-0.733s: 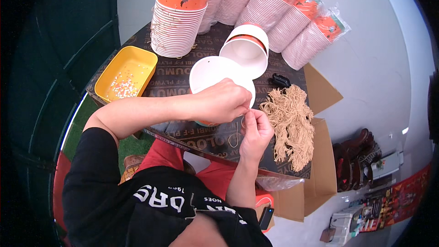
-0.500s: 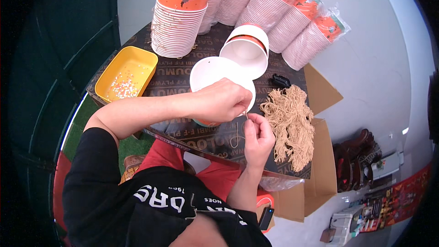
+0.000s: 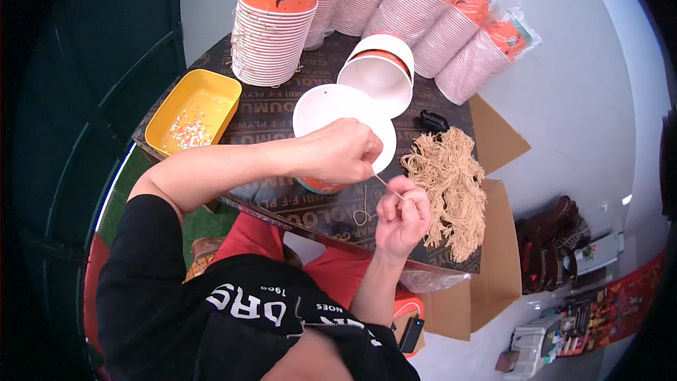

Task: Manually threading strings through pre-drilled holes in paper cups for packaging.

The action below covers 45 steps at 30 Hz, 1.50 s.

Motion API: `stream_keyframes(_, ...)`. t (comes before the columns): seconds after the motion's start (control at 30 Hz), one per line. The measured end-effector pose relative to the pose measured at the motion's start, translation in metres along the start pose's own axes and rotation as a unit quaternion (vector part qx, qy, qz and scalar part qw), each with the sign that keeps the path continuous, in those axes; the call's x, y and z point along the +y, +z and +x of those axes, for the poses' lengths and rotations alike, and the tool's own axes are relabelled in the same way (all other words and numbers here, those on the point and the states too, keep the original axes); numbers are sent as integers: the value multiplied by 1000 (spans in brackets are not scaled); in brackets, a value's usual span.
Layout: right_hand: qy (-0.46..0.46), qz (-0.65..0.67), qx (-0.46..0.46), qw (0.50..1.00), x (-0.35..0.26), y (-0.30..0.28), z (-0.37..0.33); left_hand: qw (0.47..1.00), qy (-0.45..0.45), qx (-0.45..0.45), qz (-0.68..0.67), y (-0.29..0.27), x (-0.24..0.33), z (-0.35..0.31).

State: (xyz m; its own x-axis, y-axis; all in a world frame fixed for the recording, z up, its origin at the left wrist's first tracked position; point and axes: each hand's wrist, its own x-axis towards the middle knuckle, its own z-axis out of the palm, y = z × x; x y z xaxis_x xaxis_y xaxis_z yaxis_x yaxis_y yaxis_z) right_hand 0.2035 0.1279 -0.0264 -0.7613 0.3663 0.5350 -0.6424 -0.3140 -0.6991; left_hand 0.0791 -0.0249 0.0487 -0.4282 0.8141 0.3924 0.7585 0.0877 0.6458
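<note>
A white-lined paper bucket [image 3: 331, 104] with an orange-patterned outside lies on the table, its open mouth turned up toward me. Across its near rim bends my left hand [image 3: 344, 149], fingers closed in a pinch at the rim's right side. A thin tan string [image 3: 381, 180] runs taut from those fingers to my right hand [image 3: 404, 217], which is closed on it. The string's slack end hangs in a loop beside my right hand. My left hand hides the spot where string and rim meet. A heap of tan strings [image 3: 448, 194] lies right of my right hand.
Left on the table is a yellow tray [image 3: 156, 121] holding small white and orange bits. More buckets [image 3: 377, 79] lie nested behind. A tall bucket stack [image 3: 271, 46] and several plastic-wrapped stacks [image 3: 479, 56] line the back. A black object [image 3: 434, 121] and cardboard box [image 3: 493, 275] are at right.
My right hand has drawn away from my left, a little right and down, stretching the string between them. My left hand has shifted slightly left along the bucket's rim.
</note>
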Motion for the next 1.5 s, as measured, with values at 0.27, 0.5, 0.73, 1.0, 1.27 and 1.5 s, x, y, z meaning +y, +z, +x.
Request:
stream_keyframes(0.27,144,77,6,986,-5,12,8,998,-59,1,20,1,7,7)
stream_keyframes(0.5,76,-24,39,996,-3,-5,16,998,-21,-11,66,-57,-23,5)
stream_keyframes(0.73,56,-51,81,994,-19,-9,18,905,72,-115,403,-91,-56,-21)
stream_keyframes(1.0,72,-85,35,993,-38,18,1,876,148,-112,446,-77,-9,-54)
stream_keyframes(1.27,80,-71,-2,994,-39,41,-17,908,223,-29,353,-8,14,-47)
stream_keyframes(1.5,147,155,57,975,-28,34,4,908,217,175,313,12,29,-33)
